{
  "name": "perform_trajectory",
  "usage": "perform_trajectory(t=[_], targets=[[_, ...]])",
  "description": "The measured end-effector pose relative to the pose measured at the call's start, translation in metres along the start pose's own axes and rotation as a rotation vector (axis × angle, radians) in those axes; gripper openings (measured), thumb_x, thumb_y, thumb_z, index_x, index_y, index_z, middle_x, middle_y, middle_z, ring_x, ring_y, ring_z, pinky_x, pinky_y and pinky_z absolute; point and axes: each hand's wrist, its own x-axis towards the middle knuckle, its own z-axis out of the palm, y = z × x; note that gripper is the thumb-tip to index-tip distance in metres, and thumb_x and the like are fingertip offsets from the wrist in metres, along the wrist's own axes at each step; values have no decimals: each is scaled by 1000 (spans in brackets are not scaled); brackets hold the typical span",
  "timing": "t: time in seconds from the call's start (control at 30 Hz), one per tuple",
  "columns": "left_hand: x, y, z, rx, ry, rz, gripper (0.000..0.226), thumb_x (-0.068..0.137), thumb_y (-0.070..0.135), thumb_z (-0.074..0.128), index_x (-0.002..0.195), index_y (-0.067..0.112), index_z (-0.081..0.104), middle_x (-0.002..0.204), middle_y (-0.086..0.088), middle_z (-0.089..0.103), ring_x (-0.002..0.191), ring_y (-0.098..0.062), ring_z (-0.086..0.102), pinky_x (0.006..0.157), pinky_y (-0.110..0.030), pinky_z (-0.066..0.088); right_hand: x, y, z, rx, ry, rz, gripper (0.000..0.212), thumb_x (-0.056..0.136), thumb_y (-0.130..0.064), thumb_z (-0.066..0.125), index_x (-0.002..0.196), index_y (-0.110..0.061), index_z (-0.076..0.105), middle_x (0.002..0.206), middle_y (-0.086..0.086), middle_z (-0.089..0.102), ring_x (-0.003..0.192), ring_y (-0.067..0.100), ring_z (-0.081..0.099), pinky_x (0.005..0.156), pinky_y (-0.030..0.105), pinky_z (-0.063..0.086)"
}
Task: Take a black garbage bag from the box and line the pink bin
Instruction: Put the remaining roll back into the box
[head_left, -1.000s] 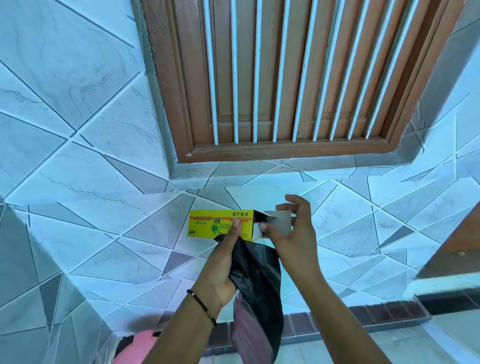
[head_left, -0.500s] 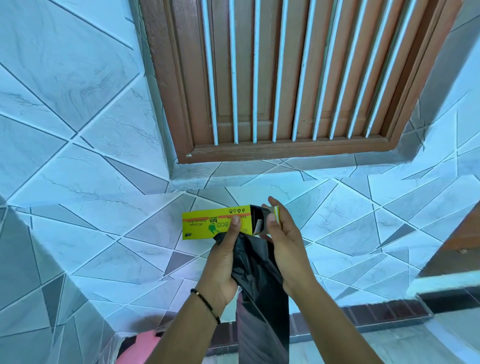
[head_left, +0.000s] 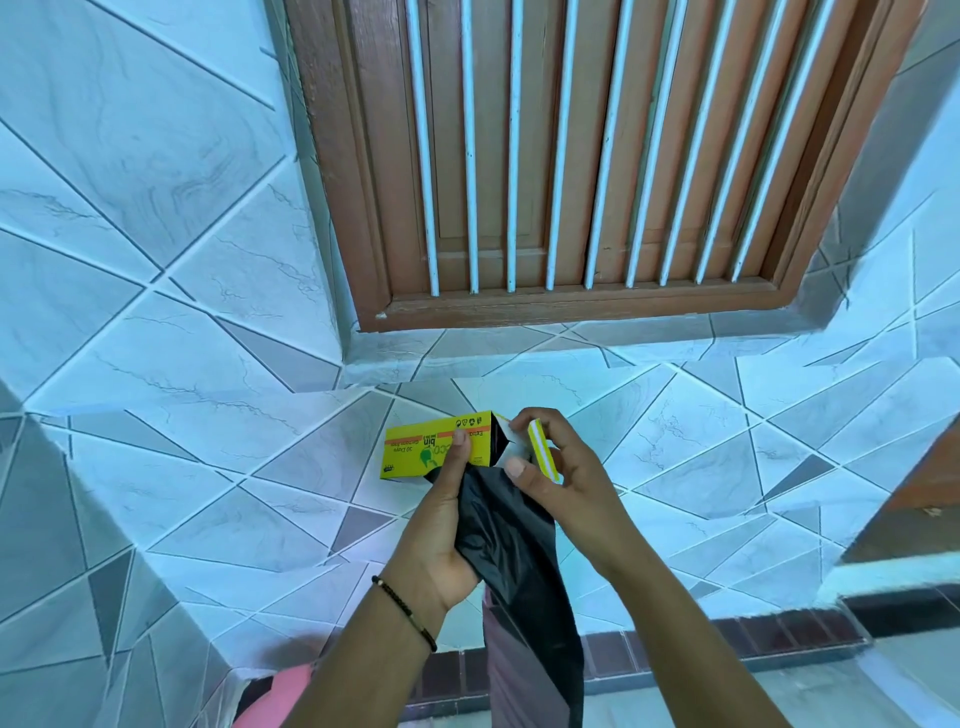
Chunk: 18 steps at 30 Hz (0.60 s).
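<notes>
A yellow garbage-bag box (head_left: 415, 451) is held up in front of the tiled wall. My left hand (head_left: 441, 525) grips the box, thumb on its front face, and also holds the black garbage bag (head_left: 514, 577) that hangs down from under it. My right hand (head_left: 561, 483) pinches the box's open end flap (head_left: 543, 449) at the right end. A small part of the pink bin (head_left: 280, 696) shows at the bottom edge, below my left forearm.
A brown wooden window frame with white bars (head_left: 571, 156) fills the upper middle. Grey-blue tiled walls (head_left: 156, 364) surround it, with a corner on the left. A dark brick-coloured skirting strip (head_left: 727, 644) runs along the floor at lower right.
My right hand has swung the box's end flap inward toward the open end. Both hands and the box shifted slightly; the black bag still hangs from my left hand.
</notes>
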Motion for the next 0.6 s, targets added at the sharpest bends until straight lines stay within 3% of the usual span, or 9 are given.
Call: perform_trajectory(t=[0.1,0.2,0.3,0.37,0.47,0.6], targets=[[-2,-1,3,44,-25,2,55,89,53,42,81,13,78,86,-12,76,76,-23,73,70,-32,58,-1,-1,4,70,-5,19,34,89,-53,46,116,-33,51,94,-13,62,82,10,57,76,29,47],[-5,-3,8,64,-37,51,42,80,49,54,95,16,75,97,-11,74,87,-27,72,80,-38,57,-1,1,10,44,75,21,26,99,-39,34,121,-37,46,77,-29,58,74,0,55,76,24,44],[-5,-6,11,75,-21,96,48,74,46,66,108,12,68,110,-11,64,98,-31,67,89,-43,54,0,2,16,34,123,20,26,99,-41,31,123,-41,41,80,-24,60,72,5,57,76,29,49],[-4,-9,12,68,4,118,47,76,41,68,111,11,63,111,-14,54,96,-31,60,80,-43,57,-1,2,18,24,110,14,28,96,-48,31,124,-46,38,92,-19,62,83,10,60,78,31,53],[-5,-10,14,66,6,145,41,76,36,64,108,10,62,108,-15,56,95,-31,57,68,-39,59,-2,2,21,7,85,-3,33,92,-51,29,123,-48,37,107,-8,60,95,17,60,81,36,55],[-5,-11,14,69,16,148,46,76,35,66,115,10,59,111,-16,56,98,-32,60,68,-38,57,-1,3,19,43,116,4,34,93,-47,31,124,-40,44,98,-15,63,95,19,62,81,39,56]])
